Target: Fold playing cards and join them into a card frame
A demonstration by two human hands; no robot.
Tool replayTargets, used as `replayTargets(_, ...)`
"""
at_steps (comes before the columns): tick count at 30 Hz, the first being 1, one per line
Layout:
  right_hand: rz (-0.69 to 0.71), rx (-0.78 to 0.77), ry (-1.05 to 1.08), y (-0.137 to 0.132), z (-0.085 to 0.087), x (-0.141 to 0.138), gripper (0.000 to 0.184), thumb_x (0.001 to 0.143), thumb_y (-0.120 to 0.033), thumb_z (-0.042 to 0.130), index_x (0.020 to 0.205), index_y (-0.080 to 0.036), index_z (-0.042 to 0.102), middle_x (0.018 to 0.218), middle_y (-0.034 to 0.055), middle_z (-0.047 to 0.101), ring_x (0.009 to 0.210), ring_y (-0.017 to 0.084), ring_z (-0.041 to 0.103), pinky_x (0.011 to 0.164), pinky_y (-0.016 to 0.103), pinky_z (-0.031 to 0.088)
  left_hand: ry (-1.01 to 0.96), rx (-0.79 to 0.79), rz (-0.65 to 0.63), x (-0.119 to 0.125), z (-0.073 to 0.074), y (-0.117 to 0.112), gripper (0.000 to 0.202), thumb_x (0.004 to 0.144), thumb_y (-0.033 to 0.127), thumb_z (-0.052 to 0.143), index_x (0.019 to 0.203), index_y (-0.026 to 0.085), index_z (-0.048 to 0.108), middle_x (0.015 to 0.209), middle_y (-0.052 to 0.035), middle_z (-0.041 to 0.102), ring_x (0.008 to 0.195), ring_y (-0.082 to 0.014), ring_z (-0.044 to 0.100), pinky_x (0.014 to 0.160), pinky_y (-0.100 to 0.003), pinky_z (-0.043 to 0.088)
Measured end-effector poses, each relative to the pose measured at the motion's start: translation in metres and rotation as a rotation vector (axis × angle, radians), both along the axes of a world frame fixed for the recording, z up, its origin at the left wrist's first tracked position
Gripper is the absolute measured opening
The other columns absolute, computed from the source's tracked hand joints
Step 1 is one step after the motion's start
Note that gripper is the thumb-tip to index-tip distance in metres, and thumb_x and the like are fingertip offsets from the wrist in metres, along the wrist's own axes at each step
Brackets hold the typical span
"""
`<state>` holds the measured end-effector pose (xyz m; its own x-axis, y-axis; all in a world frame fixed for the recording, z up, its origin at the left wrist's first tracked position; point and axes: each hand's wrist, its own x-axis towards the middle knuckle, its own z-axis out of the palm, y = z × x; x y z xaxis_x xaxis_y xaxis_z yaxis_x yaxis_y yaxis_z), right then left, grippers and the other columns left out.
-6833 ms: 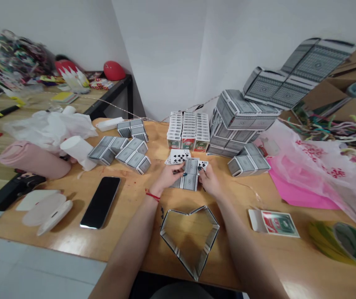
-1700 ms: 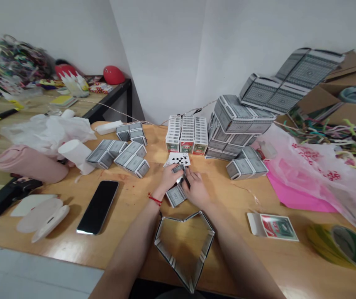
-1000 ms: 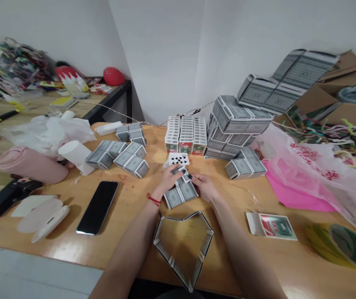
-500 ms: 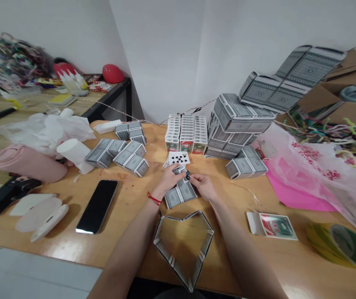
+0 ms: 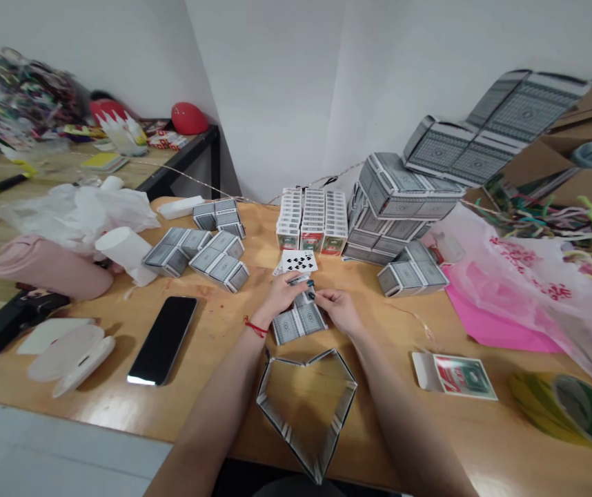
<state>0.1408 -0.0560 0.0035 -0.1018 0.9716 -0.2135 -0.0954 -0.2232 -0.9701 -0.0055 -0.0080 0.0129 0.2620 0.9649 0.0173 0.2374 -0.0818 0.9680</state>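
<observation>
My left hand (image 5: 278, 298) and my right hand (image 5: 338, 309) meet at the table's middle, both pinching a folded piece of grey-backed playing cards (image 5: 299, 319) that lies flat below the fingers. A face-up spade card (image 5: 299, 261) sits just beyond my fingertips. Close to me on the table stands a heart-shaped frame (image 5: 306, 404) made of folded cards. A red string circles my left wrist.
A black phone (image 5: 163, 339) lies to the left, folded card blocks (image 5: 199, 253) behind it. Boxed decks (image 5: 312, 219) and grey card structures (image 5: 399, 200) stand at the back. A card box (image 5: 456, 375) and tape roll (image 5: 570, 408) lie right, by a pink bag (image 5: 513, 290).
The cards were spread under both hands earlier; my hands then folded and gathered them into a two-panel piece. My right hand shifted right, and both hands now pinch its top edge.
</observation>
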Motion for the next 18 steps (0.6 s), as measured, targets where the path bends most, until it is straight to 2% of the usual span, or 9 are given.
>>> replayTargets(7, -0.007, 0.014, -0.014, 0.0018, -0.0035, 0.0010, 0.030, 0.060, -0.045, 0.063, 0.063, -0.015, 0.064, 0.057, -0.0014, 0.058, 0.049, 0.009, 0.045, 0.051, 0.022, 0.035, -0.011, 0.021, -0.041, -0.0002, 0.0008, 0.0012, 0.017, 0.070, 0.028, 0.054, 0.075, 0.013, 0.061, 0.077, -0.0021, 0.063, 0.071, -0.0125, 0.054, 0.065, -0.021, 0.042)
replayTargets(11, -0.019, 0.011, 0.011, 0.0006, -0.0019, -0.0003, 0.029, 0.061, -0.043, 0.063, 0.065, -0.015, 0.063, 0.057, -0.0021, 0.056, 0.049, 0.008, 0.044, 0.050, 0.022, 0.033, -0.031, 0.026, -0.034, 0.0002, -0.0032, 0.0035, 0.020, 0.072, 0.029, 0.053, 0.079, 0.013, 0.063, 0.083, -0.0036, 0.065, 0.076, -0.0138, 0.056, 0.070, -0.023, 0.043)
replayTargets(18, -0.141, 0.010, -0.047, 0.0012, -0.0009, -0.0069, 0.035, 0.065, -0.050, 0.057, 0.058, -0.015, 0.055, 0.046, -0.0051, 0.040, 0.042, 0.006, 0.028, 0.042, 0.021, 0.020, -0.039, 0.074, -0.054, 0.0030, -0.0061, 0.0029, 0.026, 0.077, 0.034, 0.049, 0.087, 0.014, 0.063, 0.088, -0.0047, 0.065, 0.080, -0.0149, 0.057, 0.071, -0.024, 0.044)
